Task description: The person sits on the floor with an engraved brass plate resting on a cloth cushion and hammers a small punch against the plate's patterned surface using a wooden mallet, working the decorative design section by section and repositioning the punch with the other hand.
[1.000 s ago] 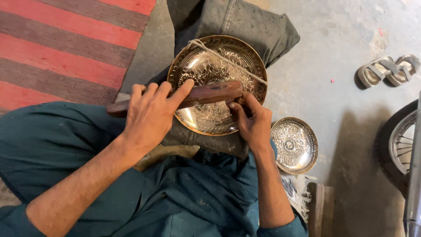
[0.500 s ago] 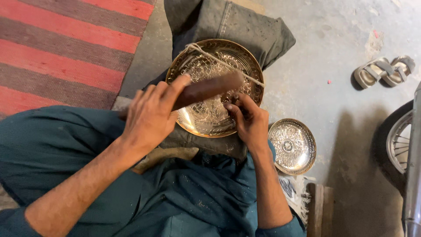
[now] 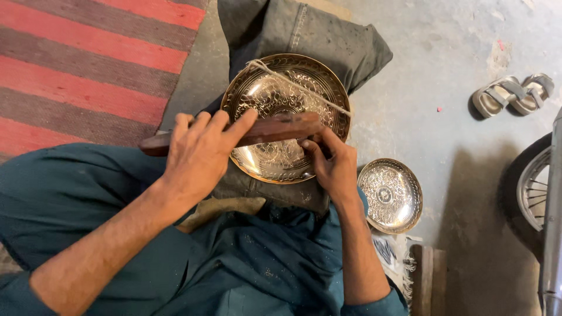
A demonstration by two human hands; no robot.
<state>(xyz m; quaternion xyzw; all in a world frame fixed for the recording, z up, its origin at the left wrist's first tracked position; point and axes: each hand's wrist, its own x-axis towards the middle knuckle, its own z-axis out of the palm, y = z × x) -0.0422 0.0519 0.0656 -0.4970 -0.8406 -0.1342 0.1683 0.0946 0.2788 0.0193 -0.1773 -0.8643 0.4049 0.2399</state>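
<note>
Two engraved plates are seen: the large brass plate (image 3: 285,117) on the lap, a smaller silver plate (image 3: 390,195) on the floor. One wooden stick (image 3: 246,134) is gripped by the left hand (image 3: 202,153); the right hand (image 3: 332,167) is clenched against the large plate. Two sandals (image 3: 512,93) lie apart.

Daylight was bright and even; glare flashed off the brass plate (image 3: 285,117), soft shadow beside the wheel (image 3: 530,187), focus sharp.

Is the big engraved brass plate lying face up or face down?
Face up: the brass plate shows its engraved hollow, resting on folded grey cloth.
</note>
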